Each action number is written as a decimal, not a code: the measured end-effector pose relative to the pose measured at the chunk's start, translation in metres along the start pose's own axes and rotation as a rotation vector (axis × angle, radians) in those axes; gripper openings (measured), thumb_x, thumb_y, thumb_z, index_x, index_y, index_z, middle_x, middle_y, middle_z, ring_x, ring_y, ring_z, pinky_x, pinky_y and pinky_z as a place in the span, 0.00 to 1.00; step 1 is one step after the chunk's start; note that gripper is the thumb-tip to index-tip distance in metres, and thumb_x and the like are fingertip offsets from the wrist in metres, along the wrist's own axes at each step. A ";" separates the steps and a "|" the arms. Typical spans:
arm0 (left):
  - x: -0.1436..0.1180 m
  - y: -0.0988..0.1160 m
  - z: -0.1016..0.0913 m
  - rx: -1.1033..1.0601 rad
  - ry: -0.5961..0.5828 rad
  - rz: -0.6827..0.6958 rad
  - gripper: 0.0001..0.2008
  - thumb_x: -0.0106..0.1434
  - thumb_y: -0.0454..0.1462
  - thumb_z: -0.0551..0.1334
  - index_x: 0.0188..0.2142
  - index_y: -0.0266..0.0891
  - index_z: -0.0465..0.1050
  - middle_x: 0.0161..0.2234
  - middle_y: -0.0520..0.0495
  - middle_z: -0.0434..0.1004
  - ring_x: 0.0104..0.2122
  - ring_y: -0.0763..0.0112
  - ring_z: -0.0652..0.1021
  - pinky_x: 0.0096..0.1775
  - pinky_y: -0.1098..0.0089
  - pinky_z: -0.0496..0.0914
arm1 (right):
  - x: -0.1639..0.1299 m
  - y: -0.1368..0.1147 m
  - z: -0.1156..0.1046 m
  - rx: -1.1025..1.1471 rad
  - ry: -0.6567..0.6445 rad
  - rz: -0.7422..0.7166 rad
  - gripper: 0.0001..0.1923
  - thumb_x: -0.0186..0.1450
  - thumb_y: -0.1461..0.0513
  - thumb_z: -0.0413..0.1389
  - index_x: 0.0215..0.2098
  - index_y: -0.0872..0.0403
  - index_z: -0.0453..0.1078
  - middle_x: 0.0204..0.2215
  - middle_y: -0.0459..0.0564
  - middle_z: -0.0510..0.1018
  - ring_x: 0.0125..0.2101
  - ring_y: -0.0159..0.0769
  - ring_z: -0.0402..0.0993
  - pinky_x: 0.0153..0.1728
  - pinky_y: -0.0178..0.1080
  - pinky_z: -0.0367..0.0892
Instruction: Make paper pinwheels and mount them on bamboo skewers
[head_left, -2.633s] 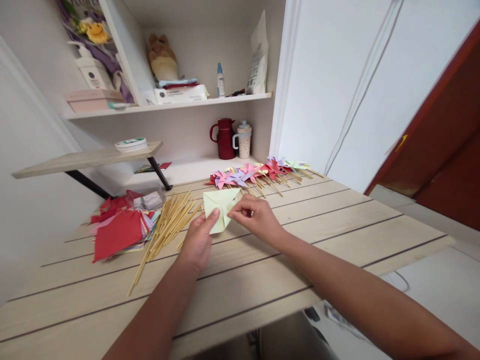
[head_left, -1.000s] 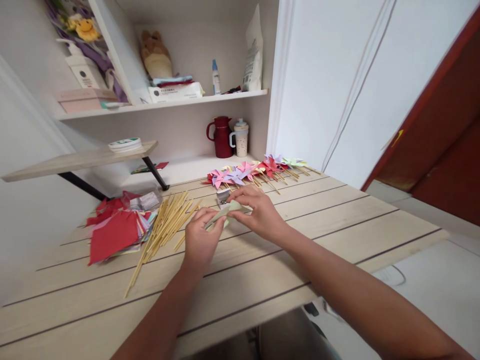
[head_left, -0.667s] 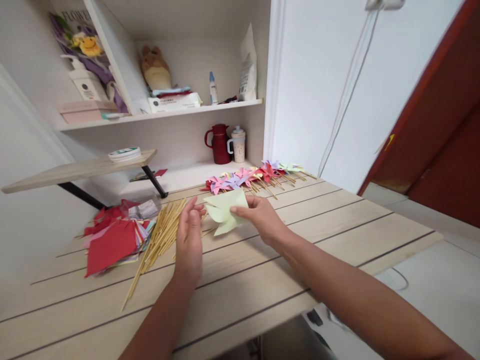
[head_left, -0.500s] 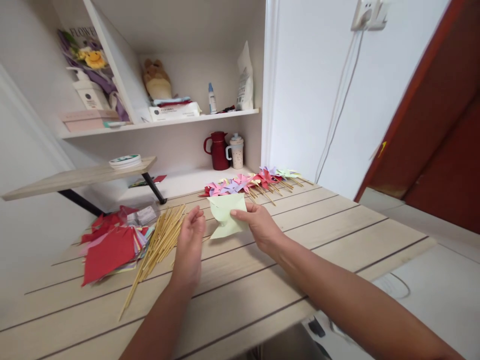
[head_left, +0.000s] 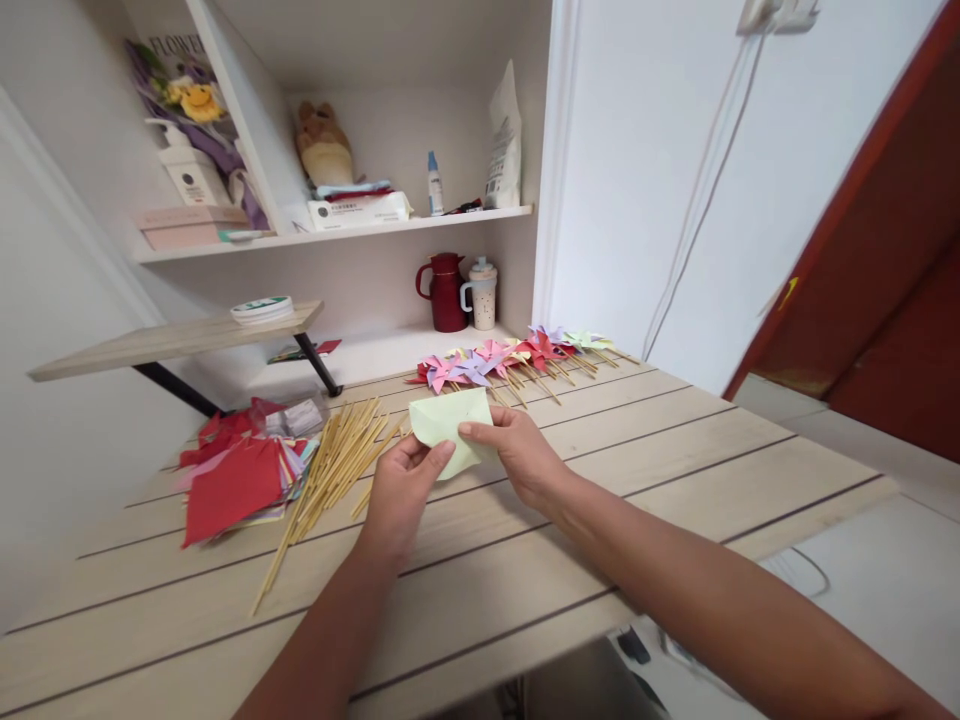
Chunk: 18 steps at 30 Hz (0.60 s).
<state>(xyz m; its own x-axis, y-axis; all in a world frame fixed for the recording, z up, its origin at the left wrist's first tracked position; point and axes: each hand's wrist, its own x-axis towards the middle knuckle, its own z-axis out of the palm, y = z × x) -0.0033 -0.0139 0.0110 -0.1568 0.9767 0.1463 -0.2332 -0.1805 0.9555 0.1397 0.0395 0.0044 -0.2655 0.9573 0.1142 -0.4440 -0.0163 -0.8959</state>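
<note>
Dozens of pinwheels (head_left: 517, 355) done at 12 o'clock; our left hand (head_left: 401, 490) and right hand (head_left: 517, 455) pinch the green paper (head_left: 448, 420), still unpinned, sticks (head_left: 337, 460) waiting.

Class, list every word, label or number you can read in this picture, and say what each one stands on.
"FLOWE", cut off: on the flower-print bag on the top shelf.
White pump bottle: dark round label, too small to read.
White tissue pack: print too blurred.
White pouch: print too blurred.
Green paper in both hands: no writing.

Matt paper sheet (head_left: 450, 420), wooden tabletop (head_left: 675, 440)
</note>
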 end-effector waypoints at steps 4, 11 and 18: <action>0.001 -0.002 -0.001 0.003 0.031 -0.021 0.21 0.50 0.43 0.77 0.42 0.35 0.82 0.42 0.40 0.85 0.40 0.60 0.83 0.49 0.59 0.74 | -0.002 0.000 0.000 0.029 -0.018 0.005 0.15 0.48 0.60 0.72 0.33 0.57 0.81 0.29 0.50 0.84 0.27 0.35 0.76 0.33 0.38 0.68; 0.002 -0.004 -0.002 0.013 0.055 -0.026 0.21 0.50 0.44 0.77 0.41 0.35 0.83 0.42 0.40 0.85 0.39 0.61 0.83 0.48 0.60 0.74 | -0.005 0.001 0.002 0.034 -0.024 0.012 0.16 0.49 0.59 0.71 0.35 0.56 0.79 0.31 0.50 0.84 0.29 0.36 0.76 0.34 0.39 0.69; 0.007 -0.005 -0.010 -0.044 0.137 -0.079 0.23 0.47 0.44 0.77 0.39 0.32 0.82 0.38 0.38 0.85 0.41 0.56 0.83 0.51 0.56 0.73 | -0.004 -0.002 -0.002 -0.124 0.032 -0.076 0.22 0.59 0.51 0.66 0.47 0.50 0.70 0.31 0.45 0.80 0.32 0.36 0.75 0.38 0.40 0.69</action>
<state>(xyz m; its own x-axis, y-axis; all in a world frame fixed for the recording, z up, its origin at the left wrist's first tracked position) -0.0126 -0.0075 0.0049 -0.2650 0.9637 0.0322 -0.2911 -0.1119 0.9501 0.1435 0.0360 0.0049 -0.2068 0.9632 0.1714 -0.3519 0.0902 -0.9317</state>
